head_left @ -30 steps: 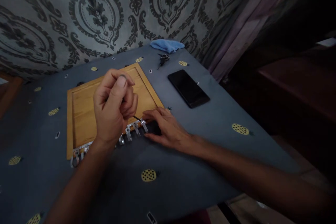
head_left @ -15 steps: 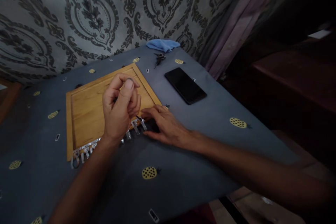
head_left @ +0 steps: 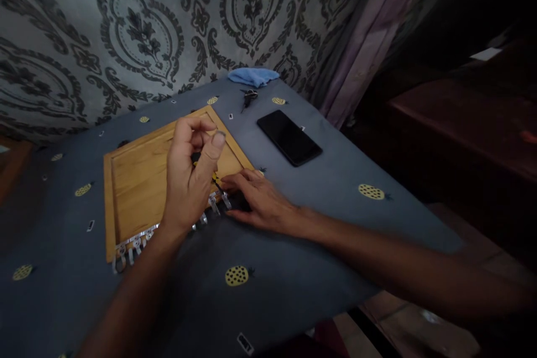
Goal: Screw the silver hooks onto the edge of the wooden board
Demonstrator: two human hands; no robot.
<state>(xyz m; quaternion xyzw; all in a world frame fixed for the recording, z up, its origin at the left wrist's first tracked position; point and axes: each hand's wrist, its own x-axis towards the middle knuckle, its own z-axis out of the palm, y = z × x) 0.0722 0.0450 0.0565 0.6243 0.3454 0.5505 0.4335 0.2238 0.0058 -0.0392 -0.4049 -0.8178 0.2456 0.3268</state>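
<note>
The left hand [head_left: 188, 176] had its fingers curled round a screwdriver [head_left: 215, 178], the shaft slanting down from them to the hooks [head_left: 215, 204] by the right fingertips. The right hand [head_left: 264, 202] had thumb and forefinger parted about the end hook [head_left: 227, 201]; whether they gripped it, I could not tell. Beneath the left fingers lay the wooden panel [head_left: 140, 179], and beyond the right ones a phone [head_left: 289, 137]

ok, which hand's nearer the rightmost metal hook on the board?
Right. The right hand is at the rightmost metal hook, just to its right; the left hand is farther off, raised over the board, holding a black-and-yellow tool.
</note>
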